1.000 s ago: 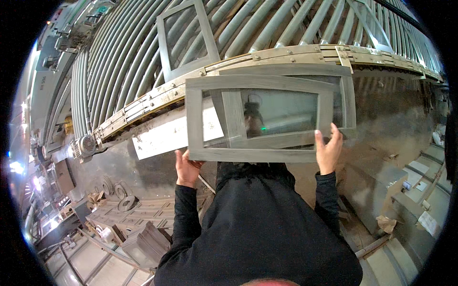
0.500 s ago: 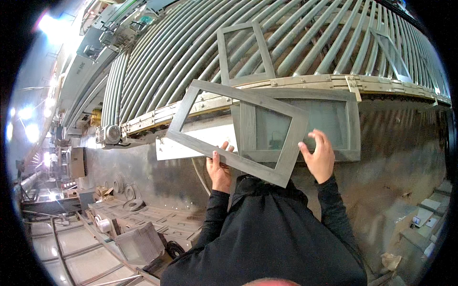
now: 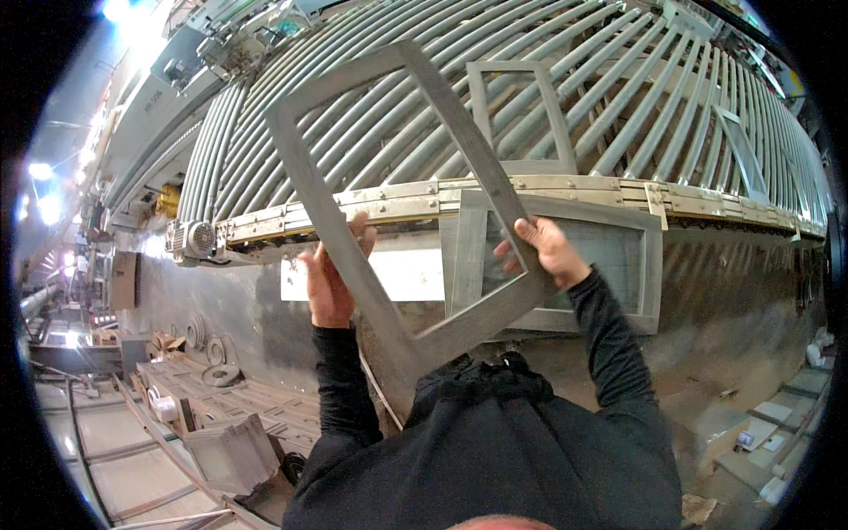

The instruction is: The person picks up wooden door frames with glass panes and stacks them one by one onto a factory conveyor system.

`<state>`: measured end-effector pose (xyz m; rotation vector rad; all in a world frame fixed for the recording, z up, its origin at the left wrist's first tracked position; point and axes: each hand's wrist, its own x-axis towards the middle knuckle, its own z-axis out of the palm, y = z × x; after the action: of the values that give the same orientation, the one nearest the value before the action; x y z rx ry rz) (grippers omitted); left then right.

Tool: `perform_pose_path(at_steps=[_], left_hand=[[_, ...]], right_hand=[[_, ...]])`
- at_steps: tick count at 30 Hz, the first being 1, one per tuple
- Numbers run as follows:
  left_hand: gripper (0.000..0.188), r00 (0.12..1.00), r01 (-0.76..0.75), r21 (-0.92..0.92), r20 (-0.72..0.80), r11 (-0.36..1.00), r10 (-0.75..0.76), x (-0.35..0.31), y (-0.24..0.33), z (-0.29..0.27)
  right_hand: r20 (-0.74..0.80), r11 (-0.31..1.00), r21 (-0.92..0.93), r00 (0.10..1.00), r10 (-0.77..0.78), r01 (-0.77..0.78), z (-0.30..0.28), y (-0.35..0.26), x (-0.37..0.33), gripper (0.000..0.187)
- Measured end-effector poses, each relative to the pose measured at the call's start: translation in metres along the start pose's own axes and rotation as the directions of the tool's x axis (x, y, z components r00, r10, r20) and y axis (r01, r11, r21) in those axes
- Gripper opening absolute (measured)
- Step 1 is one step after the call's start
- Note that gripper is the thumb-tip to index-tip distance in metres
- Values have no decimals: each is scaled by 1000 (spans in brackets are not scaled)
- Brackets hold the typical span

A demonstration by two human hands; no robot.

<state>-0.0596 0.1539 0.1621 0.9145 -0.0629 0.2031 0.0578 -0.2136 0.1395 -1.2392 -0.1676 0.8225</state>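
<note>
A grey wood-grain rectangular door frame (image 3: 473,117) with a bare opening is held up, tilted, in front of me. My right hand (image 3: 548,252) is closed on its lower right side, the thumb on the near face and fingertips showing through the opening. Behind the left side rail is my left hand (image 3: 330,281), its thumb and fingers spread on either side of the rail and slightly blurred. Whether its palm touches the rail is hidden. Partly covered by the held frame, a grey framed panel with a glassy centre (image 3: 649,274) lies beyond, below the conveyor edge.
A roller conveyor (image 3: 389,163) spans the far side, carrying a smaller grey frame (image 3: 552,115) and another frame (image 3: 742,155) at right. A white board (image 3: 406,274) lies below its edge. A motor (image 3: 194,240) juts out at left. Flat panels (image 3: 265,389) are stacked lower left.
The held frame has swung more upright and higher over the conveyor. My right hand has closed on its side. My left hand has moved left along the frame, and its fingers have spread.
</note>
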Motion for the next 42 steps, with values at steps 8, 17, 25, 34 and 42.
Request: perform_pose_path(at_steps=[8, 17, 25, 34, 42], left_hand=[[124, 999, 34, -804, 15, 594, -36, -73, -76, -23], [89, 921, 169, -106, -336, 980, -195, 48, -54, -76], [71, 979, 32, -63, -201, 998, -44, 224, -21, -276], [30, 817, 3, -161, -569, 987, -95, 410, -3, -415], [36, 557, 801, 382, -759, 461, -339, 340, 34, -534]], right_hand=[[-275, 961, 202, 953, -131, 191, 87, 50, 71, 49], [-157, 991, -7, 979, -130, 130, 107, 49, 179, 60], [-65, 869, -488, 990, -129, 81, 98, 48, 147, 53], [-730, 910, -400, 638, -247, -105, 47, 77, 5, 41], [-754, 423, -609, 324, -571, -671, -11, 115, -86, 54]])
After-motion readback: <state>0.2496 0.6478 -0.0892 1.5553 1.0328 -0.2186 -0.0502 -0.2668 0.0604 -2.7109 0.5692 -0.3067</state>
